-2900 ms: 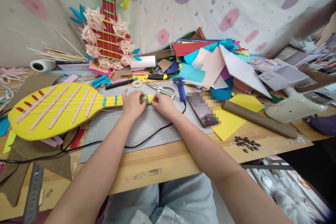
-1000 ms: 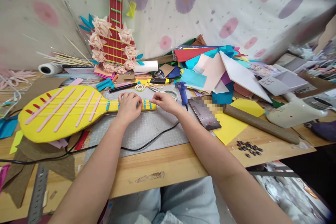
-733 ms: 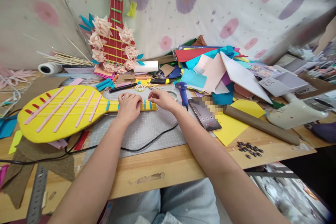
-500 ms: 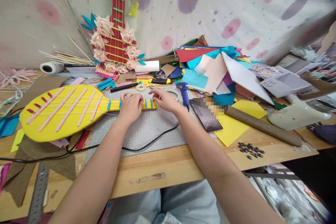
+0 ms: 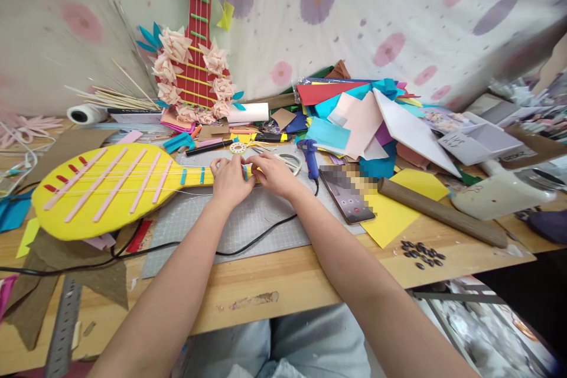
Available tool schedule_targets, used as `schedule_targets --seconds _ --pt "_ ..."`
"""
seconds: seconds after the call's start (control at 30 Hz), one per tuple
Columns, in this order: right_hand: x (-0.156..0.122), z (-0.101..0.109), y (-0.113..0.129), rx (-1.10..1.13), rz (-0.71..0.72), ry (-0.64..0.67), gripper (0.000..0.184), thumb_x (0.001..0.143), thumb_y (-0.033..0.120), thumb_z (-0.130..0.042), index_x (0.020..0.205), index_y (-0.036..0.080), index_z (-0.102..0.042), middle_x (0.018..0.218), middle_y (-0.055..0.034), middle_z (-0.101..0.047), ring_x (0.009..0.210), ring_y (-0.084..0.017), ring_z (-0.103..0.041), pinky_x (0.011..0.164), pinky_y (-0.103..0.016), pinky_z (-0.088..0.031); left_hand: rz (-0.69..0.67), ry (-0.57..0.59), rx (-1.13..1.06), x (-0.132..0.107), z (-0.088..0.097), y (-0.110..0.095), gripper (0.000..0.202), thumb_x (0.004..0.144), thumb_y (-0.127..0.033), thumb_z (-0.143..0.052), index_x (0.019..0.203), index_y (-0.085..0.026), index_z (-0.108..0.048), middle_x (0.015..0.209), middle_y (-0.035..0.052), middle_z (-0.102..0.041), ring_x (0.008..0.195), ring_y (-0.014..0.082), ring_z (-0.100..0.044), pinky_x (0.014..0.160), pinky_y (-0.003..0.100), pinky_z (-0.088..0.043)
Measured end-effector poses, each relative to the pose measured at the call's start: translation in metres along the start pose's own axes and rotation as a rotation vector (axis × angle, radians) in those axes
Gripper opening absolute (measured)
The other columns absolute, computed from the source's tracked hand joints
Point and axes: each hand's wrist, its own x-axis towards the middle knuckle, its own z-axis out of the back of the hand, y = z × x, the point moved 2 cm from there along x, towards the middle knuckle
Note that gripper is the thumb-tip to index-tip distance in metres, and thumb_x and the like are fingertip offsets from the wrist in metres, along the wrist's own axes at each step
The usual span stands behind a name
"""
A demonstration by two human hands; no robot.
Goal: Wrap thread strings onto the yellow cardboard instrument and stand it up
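A yellow craft guitar (image 5: 106, 189) lies on the table, with pink strips across its body, short red pieces at its far left and white strings running lengthwise. Blue strips cross its narrow neck (image 5: 194, 177). My left hand (image 5: 233, 182) rests over the neck with fingers curled down onto it. Close beside it, at the neck's right end, my right hand (image 5: 273, 175) has its fingertips pinched together. What those fingertips hold, perhaps a string end, is hidden. One loose white string (image 5: 195, 194) hangs along the neck's near edge.
Under the neck is a grey cutting mat (image 5: 261, 224), crossed by a black cable (image 5: 266, 240). A blue glue gun (image 5: 310, 159), phone (image 5: 348, 195), brown roll (image 5: 443, 212) and black beads (image 5: 423, 254) lie rightward. Behind stands a red flowered guitar (image 5: 195, 71) near heaped coloured sheets (image 5: 349, 112).
My left hand has slid right along the neck, uncovering a blue strip. My right hand has come down and left onto the neck's end, beside the left hand.
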Motion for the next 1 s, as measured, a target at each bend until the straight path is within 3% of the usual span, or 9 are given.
schedule_targets --seconds 0.2,0.37,0.67,1.0 --pt "0.000 0.002 0.005 -0.102 0.081 -0.014 0.024 0.085 0.011 -0.042 0.100 0.017 -0.060 0.089 -0.0085 -0.062 0.101 -0.021 -0.049 0.085 -0.034 -0.041 -0.004 -0.007 0.040 0.002 -0.003 -0.003 0.025 0.072 -0.031 -0.053 0.094 -0.021 -0.050 0.080 0.0060 -0.064 0.095 0.0285 -0.053 0.097 0.046 -0.023" --pt "0.001 0.002 0.008 -0.056 0.114 -0.019 0.024 0.083 0.010 -0.043 0.098 0.019 -0.060 0.092 -0.0081 -0.063 0.105 -0.022 -0.047 0.091 -0.035 -0.038 -0.053 -0.023 0.038 0.001 -0.005 -0.003 0.022 0.076 -0.026 -0.048 0.096 -0.019 -0.051 0.085 0.0090 -0.065 0.094 0.0291 -0.054 0.097 0.046 -0.024" --pt "-0.001 -0.006 -0.006 0.217 -0.093 -0.110 0.027 0.083 0.014 -0.047 0.106 0.022 -0.059 0.094 -0.0041 -0.065 0.097 -0.018 -0.055 0.086 -0.032 -0.042 -0.047 -0.011 0.060 0.001 -0.010 -0.008 0.024 0.074 -0.025 -0.049 0.096 -0.016 -0.049 0.081 0.0094 -0.064 0.093 0.0296 -0.055 0.097 0.046 -0.026" --pt "-0.001 -0.014 -0.005 0.261 -0.177 -0.158 0.023 0.082 0.014 -0.051 0.101 0.021 -0.061 0.092 -0.0046 -0.065 0.097 -0.018 -0.056 0.085 -0.031 -0.044 -0.011 -0.011 -0.012 0.001 -0.012 -0.008 0.025 0.071 -0.021 -0.049 0.096 -0.018 -0.047 0.080 0.0082 -0.065 0.090 0.0282 -0.058 0.096 0.045 -0.025"
